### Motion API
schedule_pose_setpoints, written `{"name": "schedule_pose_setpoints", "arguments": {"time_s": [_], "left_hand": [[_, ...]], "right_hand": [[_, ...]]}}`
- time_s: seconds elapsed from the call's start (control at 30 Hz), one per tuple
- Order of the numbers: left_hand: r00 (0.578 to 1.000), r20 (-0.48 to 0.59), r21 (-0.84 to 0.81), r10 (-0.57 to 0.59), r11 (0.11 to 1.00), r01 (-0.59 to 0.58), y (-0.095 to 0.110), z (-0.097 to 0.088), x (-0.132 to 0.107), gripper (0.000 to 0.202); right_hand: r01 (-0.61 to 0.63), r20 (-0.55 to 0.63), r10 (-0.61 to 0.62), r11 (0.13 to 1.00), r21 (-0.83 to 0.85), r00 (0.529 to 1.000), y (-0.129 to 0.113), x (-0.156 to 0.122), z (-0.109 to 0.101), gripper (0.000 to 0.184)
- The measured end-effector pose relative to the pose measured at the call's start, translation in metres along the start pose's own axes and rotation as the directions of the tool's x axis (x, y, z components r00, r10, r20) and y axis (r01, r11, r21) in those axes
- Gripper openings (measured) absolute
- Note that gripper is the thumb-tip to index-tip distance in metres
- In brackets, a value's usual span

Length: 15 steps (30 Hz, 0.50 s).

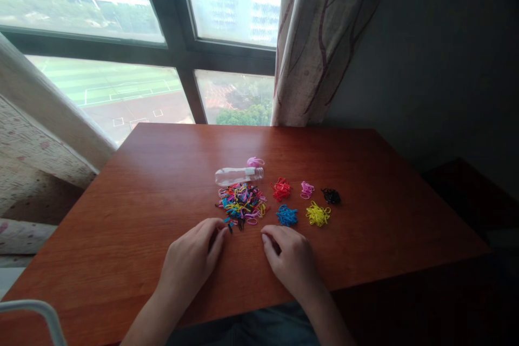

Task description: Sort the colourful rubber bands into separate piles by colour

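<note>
A mixed pile of small coloured rubber bands [242, 201] lies on the wooden table [162, 173]. My left hand [194, 251] is at the pile's near left edge, thumb and forefinger closed at a dark rubber band [230, 229]. My right hand [290, 254] rests near the pile's lower right, thumb and forefinger pinched together; anything between them is hidden. To the right are separate heaps of red bands [281, 188], blue bands [287, 215], pink bands [307, 190], yellow bands [318, 214] and black bands [331, 195].
Behind the pile a clear plastic bottle [235, 175] lies on its side, its neck to the right. A pink item [255, 162] sits just beyond it. Along the table's far edge are a window [186, 54] and a curtain [316, 38]. A pale curved rail [40, 308] shows at lower left.
</note>
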<state>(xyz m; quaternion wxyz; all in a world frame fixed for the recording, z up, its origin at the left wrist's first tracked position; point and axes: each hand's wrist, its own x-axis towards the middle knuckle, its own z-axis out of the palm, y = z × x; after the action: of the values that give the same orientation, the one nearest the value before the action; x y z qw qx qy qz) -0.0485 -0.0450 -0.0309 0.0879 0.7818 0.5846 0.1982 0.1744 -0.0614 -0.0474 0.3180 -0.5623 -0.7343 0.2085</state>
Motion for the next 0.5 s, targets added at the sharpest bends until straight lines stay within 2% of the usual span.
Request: {"name": "schedule_pose_setpoints", "arguments": {"time_s": [0.27,0.37,0.5], "left_hand": [[0.996,-0.075,-0.036,0.042,0.998,-0.045,0.009,-0.006,0.011,0.020],[0.996,-0.038,-0.073,0.083,0.994,-0.085,0.020,-0.006,0.019,0.020],[0.979,0.050,-0.092,0.198,0.977,-0.193,0.047,-0.003,0.043,0.020]], "right_hand": [[0.005,-0.003,-0.005,1.000,-0.026,1.000,-0.001,0.001,-0.001,0.018],[0.013,-0.002,-0.013,0.999,-0.049,1.000,-0.003,0.001,-0.002,0.018],[0.034,0.005,-0.033,0.995,-0.091,0.999,-0.004,0.000,-0.001,0.018]]}}
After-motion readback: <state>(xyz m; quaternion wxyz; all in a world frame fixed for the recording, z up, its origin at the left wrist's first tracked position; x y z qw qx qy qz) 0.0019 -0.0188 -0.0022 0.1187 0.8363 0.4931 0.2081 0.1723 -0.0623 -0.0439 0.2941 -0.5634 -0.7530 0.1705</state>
